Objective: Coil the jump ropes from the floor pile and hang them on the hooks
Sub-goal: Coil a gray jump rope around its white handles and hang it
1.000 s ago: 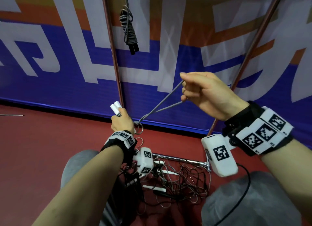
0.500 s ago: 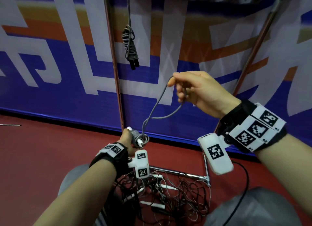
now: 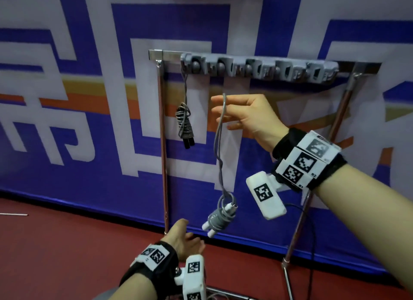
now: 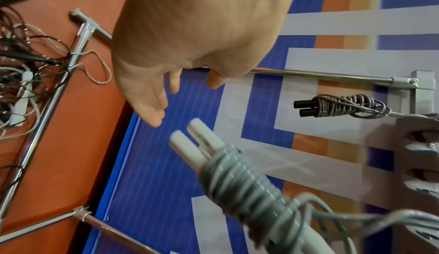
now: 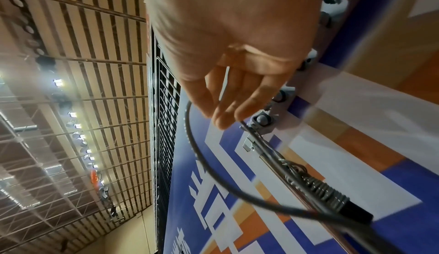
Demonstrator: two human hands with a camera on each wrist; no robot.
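Note:
A grey jump rope coiled round its white handles (image 3: 220,218) hangs in the air from a long loop. My right hand (image 3: 220,111) pinches the top of that loop just below the grey hook rail (image 3: 259,70). In the right wrist view the rope (image 5: 206,164) runs between my right hand's (image 5: 213,111) thumb and fingers, close to a hook (image 5: 261,120). My left hand (image 3: 190,239) is low, open and empty, just left of and below the bundle (image 4: 237,179). Another coiled rope with black handles (image 3: 184,125) hangs from the leftmost hook.
The rail sits on a metal stand with two upright posts (image 3: 164,143) in front of a blue, white and orange banner wall. A tangled pile of ropes (image 4: 21,66) lies on the red floor by the stand's base bar (image 4: 47,107).
My left hand has let go of the coiled bundle and dropped away. My right hand has lifted the loop up toward the hook rail, so the bundle now dangles free.

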